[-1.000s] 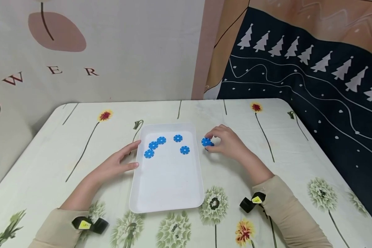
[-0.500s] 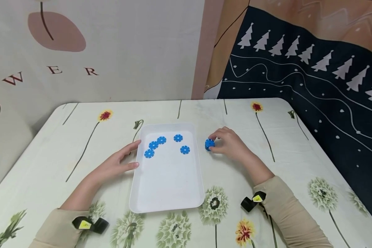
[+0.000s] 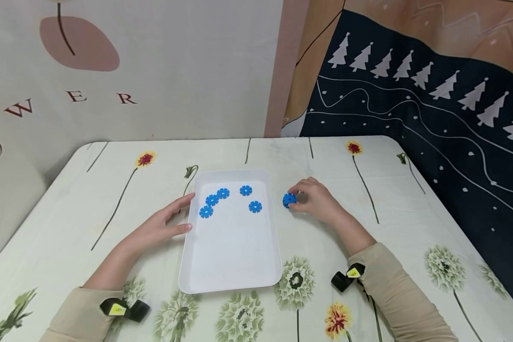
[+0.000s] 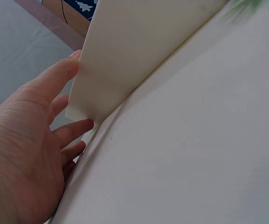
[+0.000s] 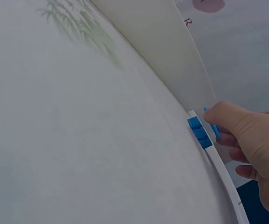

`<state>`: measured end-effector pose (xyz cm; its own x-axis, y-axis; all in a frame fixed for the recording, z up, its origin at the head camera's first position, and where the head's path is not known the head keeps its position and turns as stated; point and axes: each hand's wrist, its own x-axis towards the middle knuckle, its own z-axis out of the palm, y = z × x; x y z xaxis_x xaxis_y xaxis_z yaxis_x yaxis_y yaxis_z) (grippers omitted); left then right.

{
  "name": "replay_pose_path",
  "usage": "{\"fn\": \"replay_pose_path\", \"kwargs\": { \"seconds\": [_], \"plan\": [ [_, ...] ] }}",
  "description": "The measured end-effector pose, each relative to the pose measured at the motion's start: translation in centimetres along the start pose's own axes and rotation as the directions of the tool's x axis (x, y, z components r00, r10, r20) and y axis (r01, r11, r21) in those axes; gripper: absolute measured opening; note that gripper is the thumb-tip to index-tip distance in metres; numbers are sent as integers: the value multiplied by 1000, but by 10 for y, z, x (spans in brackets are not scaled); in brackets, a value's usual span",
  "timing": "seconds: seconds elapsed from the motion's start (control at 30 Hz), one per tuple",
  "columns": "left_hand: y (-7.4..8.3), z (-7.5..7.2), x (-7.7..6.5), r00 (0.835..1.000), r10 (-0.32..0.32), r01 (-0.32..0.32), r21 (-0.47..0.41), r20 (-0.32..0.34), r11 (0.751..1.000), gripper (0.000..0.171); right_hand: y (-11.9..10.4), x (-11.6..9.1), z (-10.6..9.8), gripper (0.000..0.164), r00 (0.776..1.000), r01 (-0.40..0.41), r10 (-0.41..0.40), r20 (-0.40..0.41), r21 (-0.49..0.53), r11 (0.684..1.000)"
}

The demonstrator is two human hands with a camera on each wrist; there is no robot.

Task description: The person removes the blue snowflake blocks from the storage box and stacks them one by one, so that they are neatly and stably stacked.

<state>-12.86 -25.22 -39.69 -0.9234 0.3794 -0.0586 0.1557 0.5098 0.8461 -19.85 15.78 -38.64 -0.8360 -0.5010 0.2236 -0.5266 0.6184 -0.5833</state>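
A white tray lies in the middle of the table, with several blue notched plastic discs spread over its far half. My left hand rests at its left edge with fingers extended, fingertips at the tray wall. Just right of the tray, my right hand pinches a thin blue disc between thumb and finger. A small stack of blue discs shows right beside it in the right wrist view. From the head view, the held disc and the stack overlap as one blue patch.
The table wears a white cloth printed with flowers. Behind it hangs a pale curtain, and a dark fabric with white trees runs along the right side. Black cameras sit on both sleeves.
My right hand has shifted slightly right and nearer, and the blue discs at its fingertips, earlier offset from each other, now line up as one patch. My left hand and the tray stay put.
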Motion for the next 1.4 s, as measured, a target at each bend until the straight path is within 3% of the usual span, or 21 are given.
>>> {"fn": "replay_pose_path", "kwargs": {
  "seconds": [1.4],
  "plan": [
    [-1,0,1,1000,6,-6,16,3,1000,76,2,2,6,28,998,-62,63,0,-47,997]
  ]
}}
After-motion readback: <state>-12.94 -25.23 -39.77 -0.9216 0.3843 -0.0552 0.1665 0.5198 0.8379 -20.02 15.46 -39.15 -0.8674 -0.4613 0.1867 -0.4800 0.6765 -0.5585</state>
